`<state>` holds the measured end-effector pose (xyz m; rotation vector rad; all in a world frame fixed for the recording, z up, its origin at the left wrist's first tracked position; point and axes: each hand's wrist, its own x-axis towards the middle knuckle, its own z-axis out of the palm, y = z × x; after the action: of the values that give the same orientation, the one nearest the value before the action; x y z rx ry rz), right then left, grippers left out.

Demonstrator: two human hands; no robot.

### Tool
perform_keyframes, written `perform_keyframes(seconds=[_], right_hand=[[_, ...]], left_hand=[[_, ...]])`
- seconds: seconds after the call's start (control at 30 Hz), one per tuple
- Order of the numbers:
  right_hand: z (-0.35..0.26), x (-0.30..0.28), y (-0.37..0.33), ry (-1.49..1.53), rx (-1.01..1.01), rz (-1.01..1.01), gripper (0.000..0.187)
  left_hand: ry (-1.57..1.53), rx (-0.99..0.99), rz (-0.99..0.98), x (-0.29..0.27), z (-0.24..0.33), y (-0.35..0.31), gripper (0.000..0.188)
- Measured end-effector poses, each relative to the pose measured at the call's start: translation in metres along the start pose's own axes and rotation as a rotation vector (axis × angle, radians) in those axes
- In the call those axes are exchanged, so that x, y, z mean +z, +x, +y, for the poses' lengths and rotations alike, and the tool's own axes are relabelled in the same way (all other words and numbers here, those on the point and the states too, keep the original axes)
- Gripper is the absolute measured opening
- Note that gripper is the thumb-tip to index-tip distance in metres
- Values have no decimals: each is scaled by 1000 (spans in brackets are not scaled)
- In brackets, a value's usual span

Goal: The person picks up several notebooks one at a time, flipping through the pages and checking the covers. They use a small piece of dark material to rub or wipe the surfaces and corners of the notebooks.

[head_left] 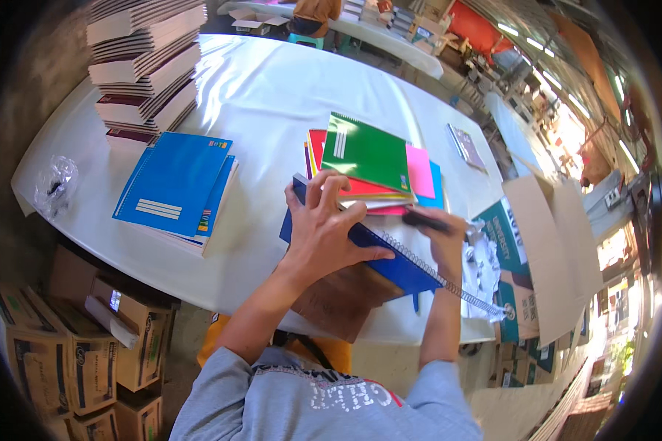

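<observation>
My left hand (324,224) grips a dark blue notebook (397,270) tilted over the near part of the table, fingers over its far side and thumb along the spine. A spiral coil (412,257) runs along that spine, its loose end sticking out past the right corner. Just beyond the coil, my right hand (446,239) is closed on a dark-handled tool (425,221), blurred and of unclear kind. Behind the notebook lies a pile topped by a green spiral notebook (368,154), with red, yellow, pink and blue covers under it.
Bright blue notebooks (173,184) lie to the left, near a tall stack of notebooks (147,70). Crumpled clear plastic (55,187) sits at the left edge. An open carton (555,257) stands on the right; more cartons (88,353) are stacked lower left. Another person (316,15) sits far off.
</observation>
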<state>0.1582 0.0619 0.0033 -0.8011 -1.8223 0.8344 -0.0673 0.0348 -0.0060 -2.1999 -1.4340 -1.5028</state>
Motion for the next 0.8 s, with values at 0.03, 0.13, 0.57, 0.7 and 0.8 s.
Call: perform_keyframes(seconds=[0.03,0.13,0.57,0.7,0.8], right_hand=[[-4,4,-1,323,-14,184,17],[3,4,18,234,-207,-218,9],[-11,27,37,-98,-196,-257,26],[7,21,31,205,163,115,29],[-16,36,37,-86,-181,-227,25]], left_hand=[[14,-15,-17,-1,0,0,58],[16,-27,-26,0,-8,5,60],[-139,-8,85,1,-21,4,62],[-162,-40,145,-1,-33,10,62],[-255,-46,51,-2,-40,10,61]])
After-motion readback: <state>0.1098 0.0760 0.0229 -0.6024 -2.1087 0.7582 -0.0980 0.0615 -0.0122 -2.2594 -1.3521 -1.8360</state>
